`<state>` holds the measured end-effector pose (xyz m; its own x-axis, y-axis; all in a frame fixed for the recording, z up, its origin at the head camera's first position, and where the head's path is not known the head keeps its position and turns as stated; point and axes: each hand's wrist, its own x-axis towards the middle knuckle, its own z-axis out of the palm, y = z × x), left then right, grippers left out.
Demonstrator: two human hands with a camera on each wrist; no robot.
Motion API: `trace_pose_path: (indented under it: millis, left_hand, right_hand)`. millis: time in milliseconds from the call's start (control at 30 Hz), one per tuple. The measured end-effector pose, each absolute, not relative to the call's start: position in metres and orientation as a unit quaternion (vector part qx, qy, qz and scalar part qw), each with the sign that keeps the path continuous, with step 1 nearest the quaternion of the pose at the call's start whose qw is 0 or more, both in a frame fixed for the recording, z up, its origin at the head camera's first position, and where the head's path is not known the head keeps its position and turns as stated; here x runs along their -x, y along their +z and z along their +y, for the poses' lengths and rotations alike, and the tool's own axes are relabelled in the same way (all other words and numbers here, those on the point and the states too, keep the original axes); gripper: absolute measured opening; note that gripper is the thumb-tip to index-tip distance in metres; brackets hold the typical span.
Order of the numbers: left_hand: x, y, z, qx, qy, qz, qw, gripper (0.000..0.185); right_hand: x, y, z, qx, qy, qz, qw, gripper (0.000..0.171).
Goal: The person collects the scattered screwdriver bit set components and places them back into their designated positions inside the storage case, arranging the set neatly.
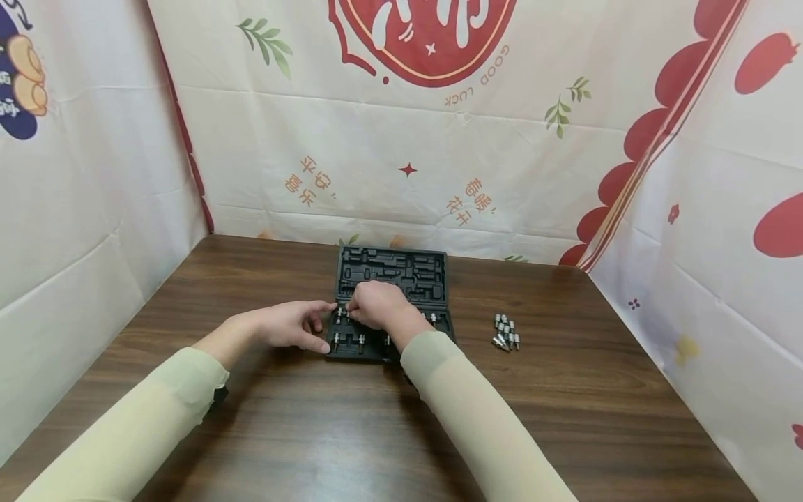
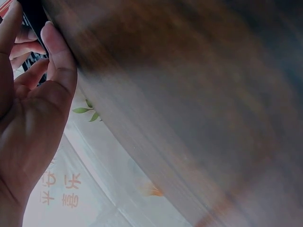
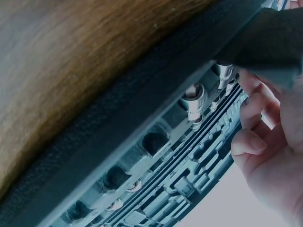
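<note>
Brown bench [image 1: 301,432]; open black case [image 1: 395,268] on it. Left hand [image 1: 291,325] at case's left edge, fingers spread. Right hand [image 1: 380,305] over the tray [image 1: 374,346], fingers curled; from here I can't tell what they hold. Silver sockets [image 1: 361,340] sit in tray slots; a loose cluster [image 1: 503,331] lies right of case.

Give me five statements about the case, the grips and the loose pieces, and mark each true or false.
1. The black case lies open on the table, with loose silver pieces nearby. True.
2. In the head view, the loose silver pieces are left of the case. False: they are to its right.
3. The left grip is at the case's left edge. True.
4. In the right wrist view, the case is completely filled. False: some slots hold nothing.
5. The right grip is over the loose silver pieces. False: it is over the case.
</note>
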<state>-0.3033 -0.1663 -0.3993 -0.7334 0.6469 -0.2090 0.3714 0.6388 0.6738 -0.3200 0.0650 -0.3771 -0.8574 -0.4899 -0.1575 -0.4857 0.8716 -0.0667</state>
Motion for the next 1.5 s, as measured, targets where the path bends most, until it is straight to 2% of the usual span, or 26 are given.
trace_pose_path:
  millis: [300, 567, 1000, 1500]
  left_hand:
    - [0.304, -0.4, -0.167, -0.288, 0.305, 0.88, 0.223, 0.091]
    - [0.304, -0.4, -0.168, -0.287, 0.309, 0.878, 0.227, 0.091]
    - [0.306, -0.399, -0.168, -0.29, 0.303, 0.881, 0.219, 0.091]
    - [0.304, -0.398, -0.168, -0.285, 0.303, 0.882, 0.22, 0.092]
  right_hand:
    - [0.322, -0.378, 0.066, 0.269, -0.001, 0.959, 0.091, 0.029]
    - [0.324, -0.377, 0.064, 0.245, -0.018, 0.965, 0.096, 0.027]
    - [0.32, -0.376, 0.061, 0.244, 0.005, 0.967, 0.077, 0.027]
    - [0.317, -0.38, 0.08, 0.24, -0.134, 0.958, 0.084, 0.03]
